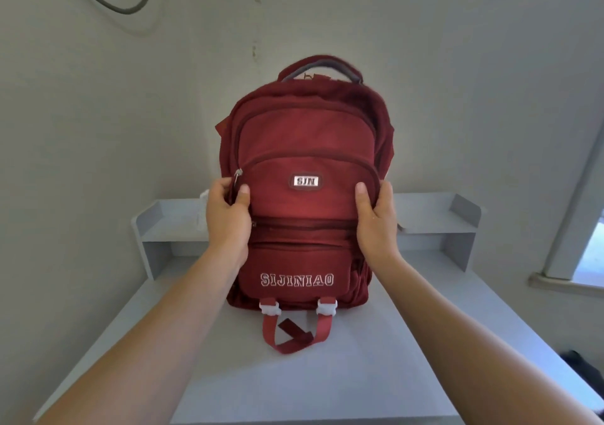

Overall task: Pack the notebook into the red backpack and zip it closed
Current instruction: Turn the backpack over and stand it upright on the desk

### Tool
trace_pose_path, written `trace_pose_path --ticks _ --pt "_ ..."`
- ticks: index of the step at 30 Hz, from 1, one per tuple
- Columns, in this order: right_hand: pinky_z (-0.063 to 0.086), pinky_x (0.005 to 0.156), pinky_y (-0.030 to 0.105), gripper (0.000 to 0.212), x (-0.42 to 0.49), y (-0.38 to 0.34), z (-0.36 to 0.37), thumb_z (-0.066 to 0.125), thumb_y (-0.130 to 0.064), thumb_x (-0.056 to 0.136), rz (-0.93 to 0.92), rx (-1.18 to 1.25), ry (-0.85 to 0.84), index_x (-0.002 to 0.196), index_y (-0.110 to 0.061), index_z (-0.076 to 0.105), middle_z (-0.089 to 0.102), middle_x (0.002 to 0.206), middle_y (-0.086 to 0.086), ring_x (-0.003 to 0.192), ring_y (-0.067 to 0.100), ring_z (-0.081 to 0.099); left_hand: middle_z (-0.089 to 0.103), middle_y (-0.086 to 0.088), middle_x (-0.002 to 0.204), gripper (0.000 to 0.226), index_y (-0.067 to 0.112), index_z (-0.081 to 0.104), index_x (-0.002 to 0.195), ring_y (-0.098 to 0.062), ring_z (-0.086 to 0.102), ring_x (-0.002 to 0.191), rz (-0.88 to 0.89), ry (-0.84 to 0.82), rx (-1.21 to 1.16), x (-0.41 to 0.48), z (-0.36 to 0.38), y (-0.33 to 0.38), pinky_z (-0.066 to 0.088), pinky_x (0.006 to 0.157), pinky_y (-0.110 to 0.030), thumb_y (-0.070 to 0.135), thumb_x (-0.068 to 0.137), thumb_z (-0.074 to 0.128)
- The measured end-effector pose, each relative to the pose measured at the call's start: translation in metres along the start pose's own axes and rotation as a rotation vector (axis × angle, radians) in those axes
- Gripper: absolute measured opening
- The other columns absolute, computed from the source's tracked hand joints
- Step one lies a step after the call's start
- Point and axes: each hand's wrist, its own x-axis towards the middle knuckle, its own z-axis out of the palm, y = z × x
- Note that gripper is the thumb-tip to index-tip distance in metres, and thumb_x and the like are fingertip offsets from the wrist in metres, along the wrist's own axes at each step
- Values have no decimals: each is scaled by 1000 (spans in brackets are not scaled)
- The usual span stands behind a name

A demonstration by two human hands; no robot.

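Grey desk (327, 375) with upright red backpack (304, 196) on top.

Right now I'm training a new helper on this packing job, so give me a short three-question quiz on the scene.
1. True or false: the backpack lies flat on the desk.
2. What does each hand hold: (a) the top handle, (b) the backpack's sides, (c) the bottom strap?
3. What word is stitched on the lowest pocket?

Key:
1. False; it stands upright.
2. b; the left hand and right hand grip opposite sides.
3. SIJINIAO.
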Motion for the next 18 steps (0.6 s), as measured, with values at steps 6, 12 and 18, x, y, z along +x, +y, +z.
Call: trace_pose_path --ticks 6,12,18 --pt "45 66 12 21 -12 24 4 55 -49 90 145 -35 -61 94 -29 52 61 89 -13 78 -7 59 60 3 118 31 21 50 123 -16 58 101 -152 29 136 6 -12 -30 42 89 -32 28 93 51" --pt "43 74 6 10 -13 16 12 45 -28 99 21 14 -25 105 -25 52 59 97 -18 88 -10 56 61 5 110 19 23 52 115 -18 56 108 -129 36 -5 1 -10 -25 44 95 -33 19 97 46" --pt "41 73 2 5 3 10 14 46 -27 99 -51 0 -14 101 -24 50 58 96 -15 84 -12 54 61 4 103 14 30 55 90 -16 58 103 -60 -19 -54 15 -10 -18 45 102 -39 17 95 50"
